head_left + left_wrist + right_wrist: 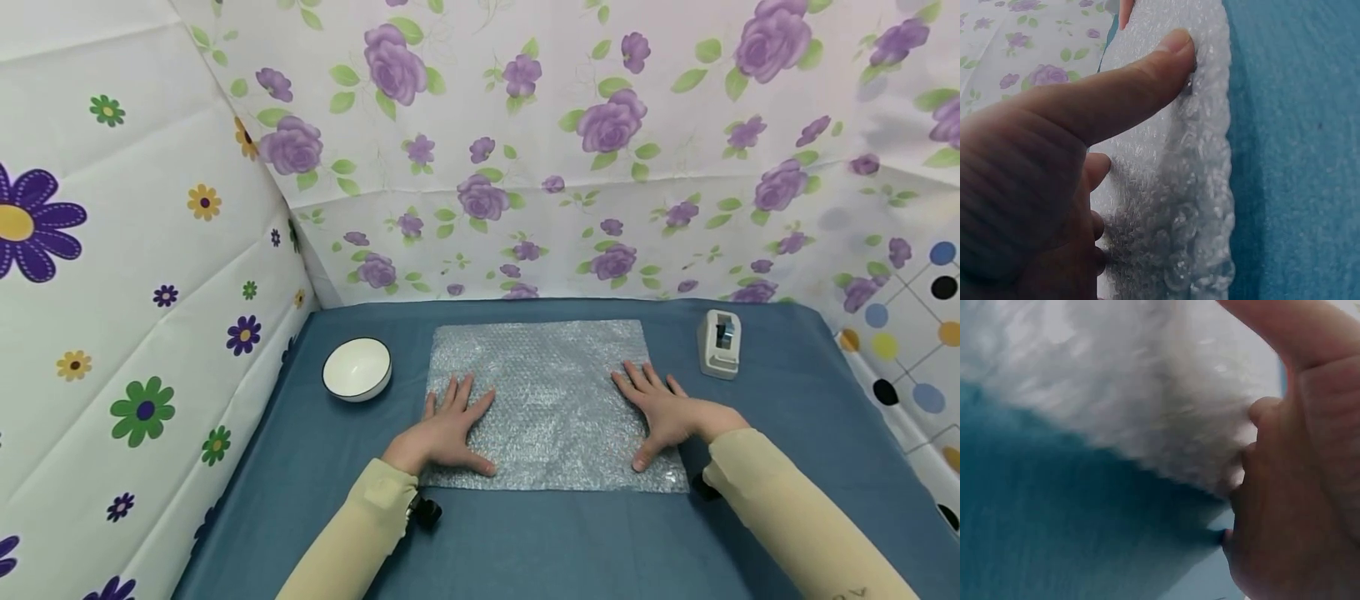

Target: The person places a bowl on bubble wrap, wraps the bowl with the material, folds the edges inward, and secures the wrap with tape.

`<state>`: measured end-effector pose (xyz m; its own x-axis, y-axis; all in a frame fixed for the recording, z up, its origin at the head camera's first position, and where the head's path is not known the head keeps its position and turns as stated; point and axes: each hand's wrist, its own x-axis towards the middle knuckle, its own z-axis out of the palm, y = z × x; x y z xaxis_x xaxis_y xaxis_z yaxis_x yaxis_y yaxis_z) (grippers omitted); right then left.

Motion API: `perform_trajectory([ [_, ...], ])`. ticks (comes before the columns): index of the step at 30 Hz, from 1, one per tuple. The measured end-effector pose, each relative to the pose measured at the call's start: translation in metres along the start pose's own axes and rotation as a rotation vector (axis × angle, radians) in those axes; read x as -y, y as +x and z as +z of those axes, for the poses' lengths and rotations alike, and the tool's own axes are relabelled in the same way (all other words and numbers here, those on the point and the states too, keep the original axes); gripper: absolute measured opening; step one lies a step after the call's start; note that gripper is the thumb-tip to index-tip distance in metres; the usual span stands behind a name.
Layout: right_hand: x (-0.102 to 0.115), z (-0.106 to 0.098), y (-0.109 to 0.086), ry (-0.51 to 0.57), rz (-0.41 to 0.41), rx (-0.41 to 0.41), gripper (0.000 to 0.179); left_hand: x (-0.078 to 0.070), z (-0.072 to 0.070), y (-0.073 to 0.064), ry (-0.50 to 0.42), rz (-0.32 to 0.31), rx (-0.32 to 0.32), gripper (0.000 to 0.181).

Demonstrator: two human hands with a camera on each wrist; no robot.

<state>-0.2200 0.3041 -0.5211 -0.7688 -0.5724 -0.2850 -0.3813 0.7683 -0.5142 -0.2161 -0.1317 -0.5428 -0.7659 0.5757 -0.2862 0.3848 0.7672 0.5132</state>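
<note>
A sheet of clear bubble wrap lies spread flat on the blue cloth in the middle of the head view. My left hand rests on its left side, fingers spread and thumb pointing inward. In the left wrist view that thumb lies over the sheet close to its near edge. My right hand touches the right side with its fingers straight and splayed. The right wrist view shows the right-hand fingers along the border of the bubble wrap. Neither hand grips anything.
On the left stands a white bowl with a dark rim. A white tape dispenser stands at the back right. The blue cloth covers the table, and flowered curtains hang behind it and at the sides.
</note>
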Motion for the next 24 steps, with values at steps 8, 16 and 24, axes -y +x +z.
perform_trajectory([
  [8, -0.017, 0.009, 0.005, 0.031, 0.03, 0.025, 0.157, 0.005, 0.003, -0.003, -0.028, 0.006, 0.002, 0.128],
  [16, -0.022, 0.011, 0.008, 0.012, 0.017, 0.0, 0.158, 0.005, 0.0, -0.008, -0.05, 0.025, -0.009, 0.129],
  [24, -0.008, 0.006, 0.0, 0.036, 0.011, 0.006, 0.157, -0.009, -0.011, -0.015, -0.032, 0.021, 0.01, 0.124],
])
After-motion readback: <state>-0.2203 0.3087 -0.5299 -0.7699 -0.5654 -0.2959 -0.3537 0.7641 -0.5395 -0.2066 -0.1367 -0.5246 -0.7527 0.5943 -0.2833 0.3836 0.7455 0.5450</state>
